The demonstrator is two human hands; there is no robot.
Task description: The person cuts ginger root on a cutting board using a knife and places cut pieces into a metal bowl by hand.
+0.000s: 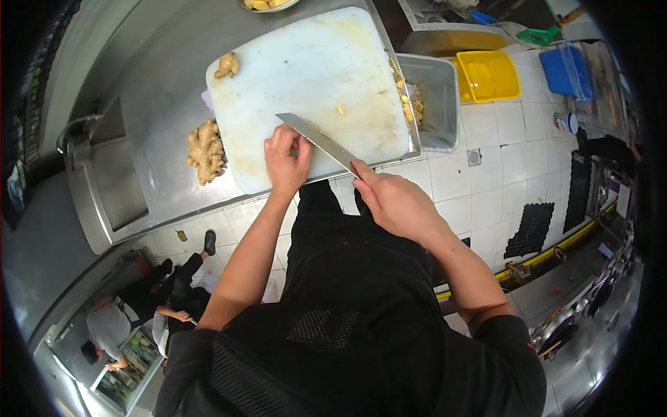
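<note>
A large knife (pixel 316 137) is in my right hand (pixel 396 201), its blade angled up and left over the near part of the white cutting board (pixel 299 76). Beside the blade, my left hand (pixel 286 158) is closed with bent fingers near the board's front edge; whatever it holds is hidden. One ginger piece (pixel 226 65) lies at the board's upper left corner. A larger pile of ginger (pixel 206 151) rests on the steel counter left of the board. A small yellow scrap (pixel 340 110) lies on the board beyond the knife.
Right of the counter stand a grey bin (pixel 439 104) with ginger scraps, a yellow container (pixel 492 75) and a blue bin (pixel 564 73). A bowl (pixel 269 5) is at the top edge. At left is a sink (pixel 114 174). Two people are at the lower left.
</note>
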